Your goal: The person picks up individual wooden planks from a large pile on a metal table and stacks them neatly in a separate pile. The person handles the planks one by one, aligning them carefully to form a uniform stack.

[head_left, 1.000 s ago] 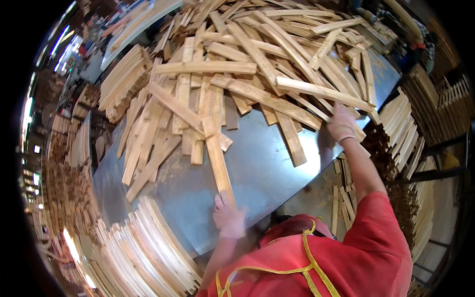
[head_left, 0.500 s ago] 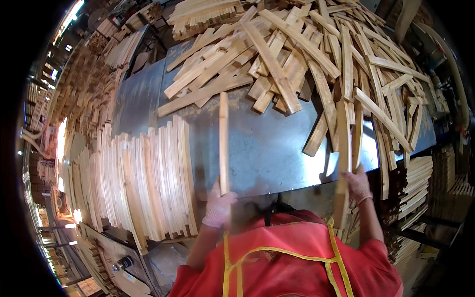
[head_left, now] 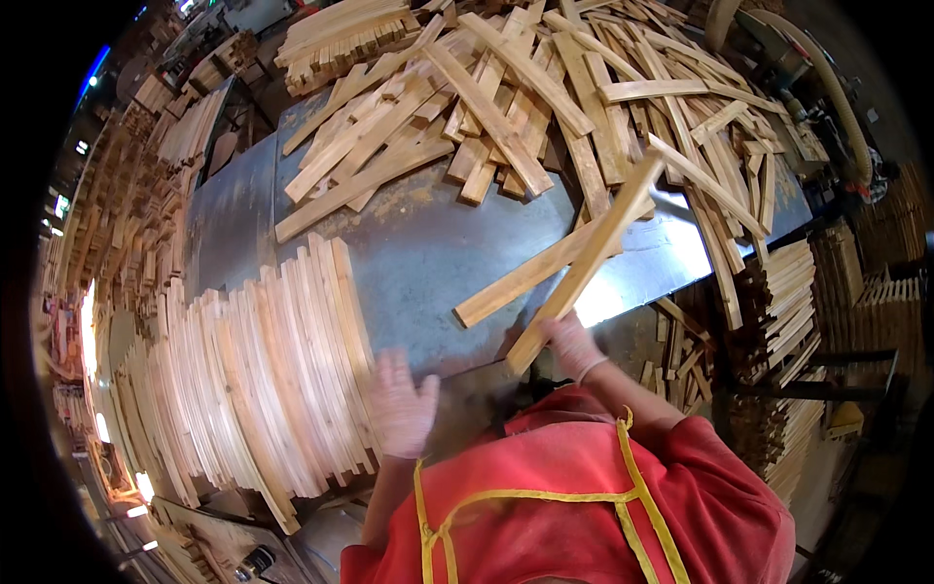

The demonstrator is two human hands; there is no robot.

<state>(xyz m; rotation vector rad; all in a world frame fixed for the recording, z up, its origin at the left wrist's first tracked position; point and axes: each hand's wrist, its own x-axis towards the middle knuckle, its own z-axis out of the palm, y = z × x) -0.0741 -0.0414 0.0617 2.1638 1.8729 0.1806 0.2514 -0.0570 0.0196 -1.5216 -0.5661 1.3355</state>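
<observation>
My right hand (head_left: 572,347), in a light glove, grips the near end of a wooden slat (head_left: 595,255) that slants up and away to the right over the metal table. Beneath it, another slat (head_left: 530,280) lies at an angle on the tabletop. My left hand (head_left: 401,404), gloved too, is spread with fingers apart beside the right end of a row of slats (head_left: 268,370). Those slats stand close together, side by side, at the table's left. No piece is in the left hand.
A loose heap of slats (head_left: 506,107) covers the far side of the metal table (head_left: 409,253). Stacked wood (head_left: 790,311) stands at the right, beyond the table edge. More piled boards (head_left: 126,214) line the left. A ribbed hose (head_left: 832,88) hangs at the far right.
My left hand has let go of its slat, now at the row's right end. My right hand has moved left, tilting its slat across the table. Another slat now lies askew beneath it.
</observation>
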